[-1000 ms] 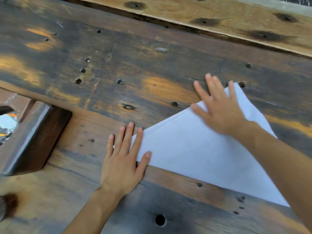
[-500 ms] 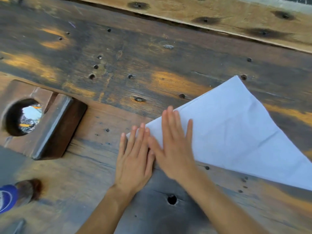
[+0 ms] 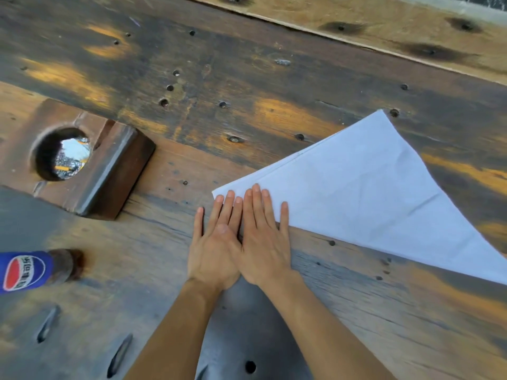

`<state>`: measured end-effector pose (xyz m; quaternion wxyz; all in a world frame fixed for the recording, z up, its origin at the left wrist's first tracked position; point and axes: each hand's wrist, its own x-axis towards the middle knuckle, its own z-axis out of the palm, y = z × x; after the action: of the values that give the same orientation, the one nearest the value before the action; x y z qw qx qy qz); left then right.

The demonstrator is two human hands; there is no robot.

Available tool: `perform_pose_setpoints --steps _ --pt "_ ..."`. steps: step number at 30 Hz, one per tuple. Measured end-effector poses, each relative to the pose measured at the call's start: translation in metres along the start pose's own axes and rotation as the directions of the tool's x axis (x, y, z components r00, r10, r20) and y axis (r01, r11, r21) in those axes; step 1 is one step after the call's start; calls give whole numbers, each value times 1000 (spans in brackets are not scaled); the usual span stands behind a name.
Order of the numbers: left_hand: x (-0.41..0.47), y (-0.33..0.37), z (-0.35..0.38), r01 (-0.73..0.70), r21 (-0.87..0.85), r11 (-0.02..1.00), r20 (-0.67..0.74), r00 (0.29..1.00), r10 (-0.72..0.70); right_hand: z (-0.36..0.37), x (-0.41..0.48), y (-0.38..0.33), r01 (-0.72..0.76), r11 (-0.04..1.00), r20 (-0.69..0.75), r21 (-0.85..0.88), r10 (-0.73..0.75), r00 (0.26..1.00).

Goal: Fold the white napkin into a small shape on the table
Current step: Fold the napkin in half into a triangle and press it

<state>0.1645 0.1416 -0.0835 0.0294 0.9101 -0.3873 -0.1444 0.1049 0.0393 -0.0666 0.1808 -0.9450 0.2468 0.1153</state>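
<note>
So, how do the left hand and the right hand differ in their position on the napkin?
The left hand lies mostly on the bare table, only its fingertips reaching the white napkin at its corner; the right hand reaches farther onto the napkin. The right hand's edge overlaps the left hand, not the reverse. Both lie flat, palms down, fingers extended, side by side.

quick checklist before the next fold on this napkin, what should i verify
1. Napkin folded into a triangle, lying flat: ok.
2. Left hand and right hand flat on the near-left corner, side by side: ok.
3. Edges lined up along the upper side: ok, a thin under-layer shows.
4. Far tip clear of other things: ok.
5. Right corner in view: not ok, it runs off the picture.
6. Bottle well away on the table: ok.
</note>
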Motion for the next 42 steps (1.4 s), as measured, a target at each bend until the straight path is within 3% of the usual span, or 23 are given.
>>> perform_pose_setpoints --steps 12,15,17,20,29,33,38,42 --pt "-4 7 -3 7 -4 1000 -122 993 -7 -5 -33 54 -132 984 -18 124 135 991" --pt "-6 24 -6 -111 67 992 -153 981 120 -6 -32 54 -123 978 -25 168 129 991" --pt "-5 45 -4 -211 44 976 -48 976 213 -6 -31 52 -132 974 -24 185 139 990" --pt "-7 60 4 -159 32 987 73 985 157 -10 -33 53 -138 974 -25 181 145 989" --pt "-10 73 -4 -96 90 991 38 995 93 -12 -57 97 -218 963 -17 161 224 975" --pt "-11 98 -7 65 112 992 60 996 -72 -19 -63 107 -217 951 26 221 217 976" --pt "-16 138 6 -99 93 991 146 986 85 -24 -60 105 -231 922 49 309 228 973" --pt "-15 139 9 -40 114 993 156 987 21 -23 -72 122 -223 949 50 225 217 975"
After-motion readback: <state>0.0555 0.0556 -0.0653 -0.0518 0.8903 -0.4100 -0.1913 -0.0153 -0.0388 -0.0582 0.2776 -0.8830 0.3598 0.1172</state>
